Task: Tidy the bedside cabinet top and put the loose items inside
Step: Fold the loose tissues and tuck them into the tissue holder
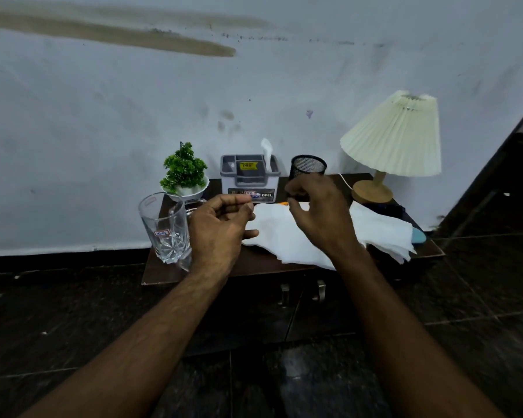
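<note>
Both forearms reach in over the cabinet front; door handles [320, 289] sit below, doors closed.

Left hand [221, 227]: fingers curled, thumb against forefinger at the left edge of the loose tissue sheets [272, 233]. Cannot tell if it pinches them.
Right hand [320, 215]: loosely curled above the sheets, nothing visibly held.

Sheets lie spread mid-top on the cabinet top [175, 273]. Glass [163, 227] near left, plant [184, 170] and organiser box [249, 179] far, mesh cup [308, 165] and lamp [393, 140] far right.

Step, as I judge it: gathering the tissue. Next move needs both hands to bunch the sheets together, then one hand free for a door.
</note>
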A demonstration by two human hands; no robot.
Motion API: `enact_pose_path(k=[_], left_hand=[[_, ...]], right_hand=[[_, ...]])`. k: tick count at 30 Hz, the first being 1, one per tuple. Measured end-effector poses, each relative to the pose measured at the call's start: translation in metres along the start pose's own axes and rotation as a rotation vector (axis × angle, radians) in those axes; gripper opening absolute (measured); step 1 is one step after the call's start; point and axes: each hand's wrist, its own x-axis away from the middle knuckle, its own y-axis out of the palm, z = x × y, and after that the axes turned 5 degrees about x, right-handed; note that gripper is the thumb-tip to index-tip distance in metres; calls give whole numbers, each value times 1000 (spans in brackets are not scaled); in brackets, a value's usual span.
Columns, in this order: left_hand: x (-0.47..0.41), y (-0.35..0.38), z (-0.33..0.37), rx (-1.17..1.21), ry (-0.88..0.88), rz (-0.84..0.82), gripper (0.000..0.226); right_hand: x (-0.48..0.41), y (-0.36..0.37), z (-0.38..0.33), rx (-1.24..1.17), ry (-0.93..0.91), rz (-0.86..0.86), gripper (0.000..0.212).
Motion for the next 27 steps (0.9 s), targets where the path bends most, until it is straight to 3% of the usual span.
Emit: enact_pose_path(k=[7, 11, 19, 27], left_hand=[[6, 3, 0, -31, 21, -56, 10], [7, 7, -1, -47, 32, -67, 9], [6, 9, -6, -56, 38, -86, 11], [5, 10, -6, -46, 36, -90, 13]], right_hand=[[83, -26, 24, 209, 23, -323, 51], [92, -24, 29, 267, 18, -399, 55], [95, -23, 34, 171, -47, -349, 39], [89, -28, 23, -26, 75, -194, 23]])
